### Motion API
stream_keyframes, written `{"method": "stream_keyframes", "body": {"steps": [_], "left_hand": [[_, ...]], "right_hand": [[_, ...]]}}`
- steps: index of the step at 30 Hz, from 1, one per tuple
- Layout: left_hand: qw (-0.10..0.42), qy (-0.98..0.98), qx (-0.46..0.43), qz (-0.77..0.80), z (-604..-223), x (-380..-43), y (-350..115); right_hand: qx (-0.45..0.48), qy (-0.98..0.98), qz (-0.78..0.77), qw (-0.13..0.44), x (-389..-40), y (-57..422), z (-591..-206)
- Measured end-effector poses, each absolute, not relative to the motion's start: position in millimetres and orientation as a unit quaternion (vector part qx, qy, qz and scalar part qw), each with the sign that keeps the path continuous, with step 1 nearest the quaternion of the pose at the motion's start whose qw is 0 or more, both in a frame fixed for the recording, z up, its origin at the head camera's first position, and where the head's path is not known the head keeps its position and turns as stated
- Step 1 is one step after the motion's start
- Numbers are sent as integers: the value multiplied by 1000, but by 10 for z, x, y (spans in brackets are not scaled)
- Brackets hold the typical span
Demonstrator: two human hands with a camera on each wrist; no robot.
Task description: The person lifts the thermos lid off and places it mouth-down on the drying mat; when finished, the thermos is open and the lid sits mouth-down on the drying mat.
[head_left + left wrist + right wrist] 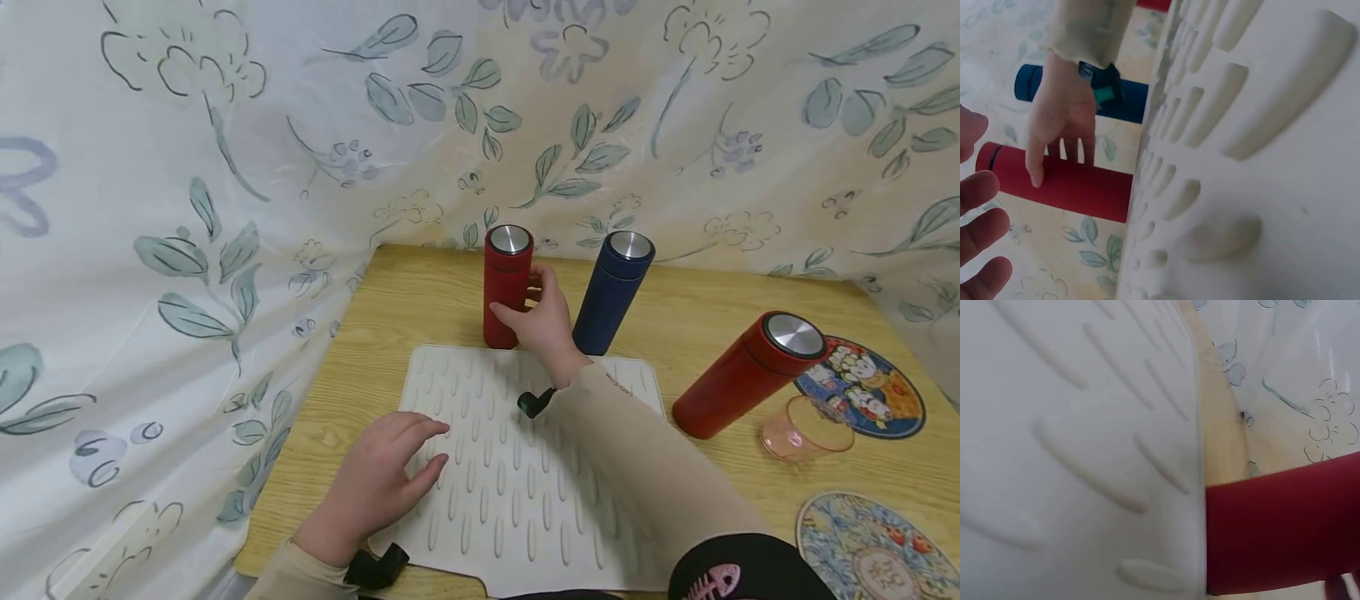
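Note:
My right hand (546,323) holds a red thermos flask (504,292) with a silver lid, upright just behind the white ridged mat (480,467). The thumb lies across its near side, and the other fingers go round behind. To its right stands a dark blue thermos flask (611,296), apart from the hand. Over the mat's left part is my left hand (386,471), fingers loosely bent and holding nothing. In the right wrist view, the held red thermos flask (1285,531) fills the lower right, with only dark fingertips visible beside it.
Another red thermos flask (750,375) stands right of the mat. Beside it are a pink clear glass (806,429) and a round patterned coaster (892,400). A second round coaster (877,550) lies nearer. A floral sheet (450,125) hangs behind the wooden table (330,367).

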State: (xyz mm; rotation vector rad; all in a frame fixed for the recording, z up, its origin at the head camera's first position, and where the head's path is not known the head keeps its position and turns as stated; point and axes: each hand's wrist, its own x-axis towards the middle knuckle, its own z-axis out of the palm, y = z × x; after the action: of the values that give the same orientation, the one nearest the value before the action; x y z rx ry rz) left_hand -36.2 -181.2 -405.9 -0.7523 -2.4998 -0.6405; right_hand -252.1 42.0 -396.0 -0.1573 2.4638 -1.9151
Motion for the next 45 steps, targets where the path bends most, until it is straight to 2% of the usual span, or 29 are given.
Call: {"method": "stream_keyframes", "body": {"steps": [5,9,18,21,27,30,35,41,45], "left_hand": [[237,-895,-289,-244,-3994,-450,-1764],[244,-891,-301,-235,-3702,-598,-1712],[291,-854,-352,-249,-2791,-950,-1659],[257,-853,-380,-250,-2603,-985,-1621],[132,-875,-423,-194,-2454,-978,-1495],[91,-870,-450,-180,-2440,-971,-1434],[77,-856,-480,-178,-2450,-959,-1364],[66,-857,-472,-197,-2487,-945,-1318],[86,-865,-444,-217,-2547,-934,-1277]], "right_hand": [[-83,760,-643,-40,-2318,529,-3868],[-150,762,-624,-82,-2053,675,-3662],[-244,808,-533,-60,-1517,1007,-3507],[-256,832,-490,-47,-1411,1102,-3505],[-292,862,-411,-58,-1270,1248,-3507],[-304,869,-384,-63,-1217,1297,-3500],[-311,881,-351,-57,-1140,1355,-3483],[-316,888,-329,-60,-1066,1405,-3519],[-326,886,-320,-78,-1035,1412,-3551]]}}
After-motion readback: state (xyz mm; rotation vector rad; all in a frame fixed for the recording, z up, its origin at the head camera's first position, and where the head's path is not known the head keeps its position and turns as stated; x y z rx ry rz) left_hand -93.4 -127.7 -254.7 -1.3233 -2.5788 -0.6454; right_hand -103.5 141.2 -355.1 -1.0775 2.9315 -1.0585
